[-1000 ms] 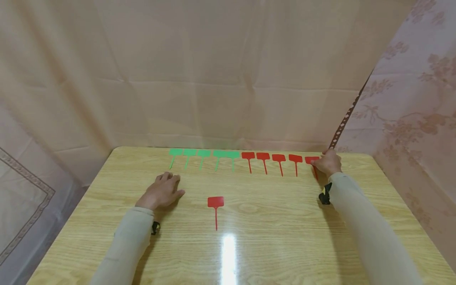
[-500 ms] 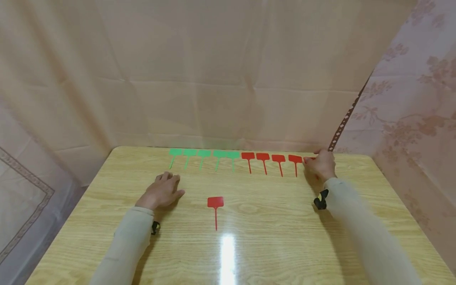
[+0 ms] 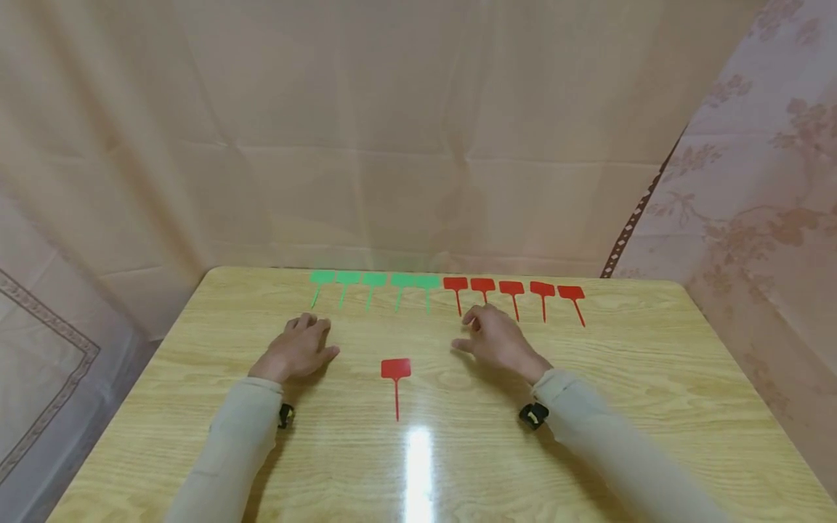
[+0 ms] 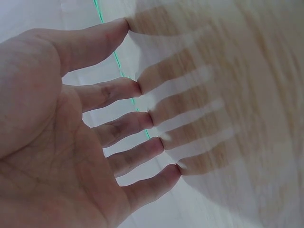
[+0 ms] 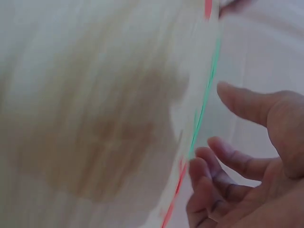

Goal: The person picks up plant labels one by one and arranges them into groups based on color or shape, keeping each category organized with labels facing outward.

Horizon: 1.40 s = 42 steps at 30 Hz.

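Note:
A row of T-shaped plastic plant labels runs along the back of the table, with several green labels (image 3: pixel 375 280) on the left and several red labels (image 3: pixel 511 288) on the right. One more red plant label (image 3: pixel 395 369) lies alone nearer the front, its stem pointing toward me. My left hand (image 3: pixel 297 349) rests with spread fingertips on the wood, left of that lone label and in front of the green ones. My right hand (image 3: pixel 498 340) hovers over the table, thumb apart from loosely bent fingers, holding nothing. It overlaps the stem of one red label in the head view.
The wood-grain table (image 3: pixel 654 407) ends at a beige curtain (image 3: pixel 392 145) hanging right behind the labels. A flowered cloth (image 3: pixel 771 218) hangs at the right. Black camera mounts (image 3: pixel 534 415) sit at both wrists. Light glares on the front of the table.
My right hand has let go of the rightmost red label and moved left and nearer to me. That label now lies tilted at the row's end. My left hand stays put.

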Motion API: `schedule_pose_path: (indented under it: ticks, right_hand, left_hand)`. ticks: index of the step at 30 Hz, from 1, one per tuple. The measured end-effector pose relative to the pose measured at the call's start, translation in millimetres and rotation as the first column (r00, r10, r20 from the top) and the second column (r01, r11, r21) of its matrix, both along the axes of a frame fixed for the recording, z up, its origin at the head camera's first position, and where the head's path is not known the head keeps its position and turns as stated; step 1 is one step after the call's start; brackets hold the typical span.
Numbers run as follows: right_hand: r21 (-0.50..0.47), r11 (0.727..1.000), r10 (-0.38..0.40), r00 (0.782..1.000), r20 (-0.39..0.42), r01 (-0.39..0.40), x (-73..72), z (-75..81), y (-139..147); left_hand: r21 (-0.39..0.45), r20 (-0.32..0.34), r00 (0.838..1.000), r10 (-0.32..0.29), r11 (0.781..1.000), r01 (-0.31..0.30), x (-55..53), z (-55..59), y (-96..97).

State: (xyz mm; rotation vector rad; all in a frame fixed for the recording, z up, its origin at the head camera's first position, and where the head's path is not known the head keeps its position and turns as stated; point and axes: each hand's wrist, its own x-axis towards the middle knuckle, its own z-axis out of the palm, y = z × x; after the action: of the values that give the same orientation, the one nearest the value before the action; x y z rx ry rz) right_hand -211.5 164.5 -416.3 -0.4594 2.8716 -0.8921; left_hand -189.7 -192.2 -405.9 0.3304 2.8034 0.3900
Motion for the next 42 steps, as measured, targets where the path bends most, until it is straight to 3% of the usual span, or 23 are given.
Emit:
schedule_pose_path:
  ticks: [4, 10, 20, 28, 35, 42]
  right_hand:
    - [0.018, 0.994, 0.102, 0.994, 0.048, -0.103, 13.3, -0.9, -31]
    - [0.039, 0.979, 0.194, 0.977, 0.093, -0.198, 25.5, -3.7, -68]
    - [0.07, 0.973, 0.21, 0.969, 0.133, -0.22, 36.8, -3.2, -94]
    - [-0.081, 0.97, 0.24, 0.958, 0.156, -0.229, 41.7, -3.7, -78]
    - [-0.187, 0.959, 0.237, 0.964, 0.123, -0.212, 42.7, -7.8, -48]
    - [-0.284, 0.948, 0.183, 0.977, 0.108, -0.146, 43.6, -2.1, -6]
  left_hand:
    - [0.002, -0.003, 1.0, -0.001, 1.0, 0.001, -0.9, 0.3, 0.0]
    - [-0.001, -0.006, 1.0, 0.0, 1.0, 0.0, -1.6, 1.6, -0.2]
    - [0.005, 0.003, 1.0, 0.002, 1.0, -0.002, -0.7, 0.8, 1.2]
    - [0.009, 0.005, 1.0, 0.003, 1.0, -0.003, 1.5, 0.5, -0.4]
    - [0.02, 0.004, 1.0, 0.001, 1.0, -0.002, 3.0, -1.8, -0.6]
    - [0.006, -0.003, 1.0, -0.009, 1.0, 0.009, 2.1, -0.9, -0.8]
